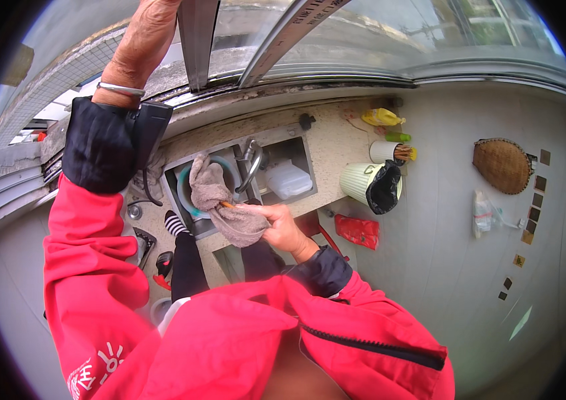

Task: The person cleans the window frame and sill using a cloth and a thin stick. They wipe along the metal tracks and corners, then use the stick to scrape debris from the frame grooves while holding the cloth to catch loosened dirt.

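Raised at the top left, my left hand (160,7) is at the metal window frame (197,45); its fingers are cut off by the picture's top edge, so what it grips cannot be told. My right hand (285,230) is closed around a greyish-brown towel (209,190) and a thin orange stick (227,204) that shows beside the cloth. The towel hangs above the left bowl of a steel sink, over a teal-rimmed basin (182,187). A curved faucet (254,172) stands just right of the towel.
The right sink bowl holds a translucent plastic container (289,179). On the counter's right stand a lined bin (358,182), a holder of chopsticks (383,151) and a yellow bottle (380,117). My striped-socked foot (175,224) is by the sink's left edge. A woven basket (502,166) hangs on the wall.
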Tool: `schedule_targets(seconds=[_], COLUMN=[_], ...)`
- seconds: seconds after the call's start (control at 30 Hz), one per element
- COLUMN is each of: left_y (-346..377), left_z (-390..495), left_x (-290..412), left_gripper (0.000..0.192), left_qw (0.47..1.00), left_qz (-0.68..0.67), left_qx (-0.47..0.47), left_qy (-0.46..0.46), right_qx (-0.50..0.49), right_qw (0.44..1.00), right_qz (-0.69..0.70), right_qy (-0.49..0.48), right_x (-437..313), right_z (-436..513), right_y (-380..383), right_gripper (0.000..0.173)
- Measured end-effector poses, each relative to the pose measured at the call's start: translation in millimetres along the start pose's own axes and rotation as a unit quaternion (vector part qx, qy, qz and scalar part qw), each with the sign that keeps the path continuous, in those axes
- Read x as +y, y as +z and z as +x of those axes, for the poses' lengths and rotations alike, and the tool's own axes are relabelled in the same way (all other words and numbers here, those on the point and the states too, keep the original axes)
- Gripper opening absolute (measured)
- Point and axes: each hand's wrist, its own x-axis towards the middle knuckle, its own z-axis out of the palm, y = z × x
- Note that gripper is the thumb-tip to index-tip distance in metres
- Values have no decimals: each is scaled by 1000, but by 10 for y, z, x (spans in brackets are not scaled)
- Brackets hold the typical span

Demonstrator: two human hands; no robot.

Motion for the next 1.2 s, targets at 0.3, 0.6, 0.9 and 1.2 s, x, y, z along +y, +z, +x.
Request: schedule_targets(seconds=[0.3,0.6,0.9,1.2], left_y=[139,590,627,646], left_z=[-411,-413,-169,-32], left_x=[244,423,309,187], left_gripper=[54,63,75,80], left_qw=[987,990,974,956], left_qz=[136,115,127,204], left_qx=[42,-46,-184,-211], left_qy=[-67,-61,-40,-29], right_qx=[30,25,18,18], right_qw=[998,999,1000,1000], right_qz=[-50,-16,-12,-12], right_qy=[-31,-13,-3,1], right_x=[36,45,44,81], right_z=[-81,-83,-98,-88], right_y=[-97,-51,-113,-158], right_gripper=[43,42,43,45])
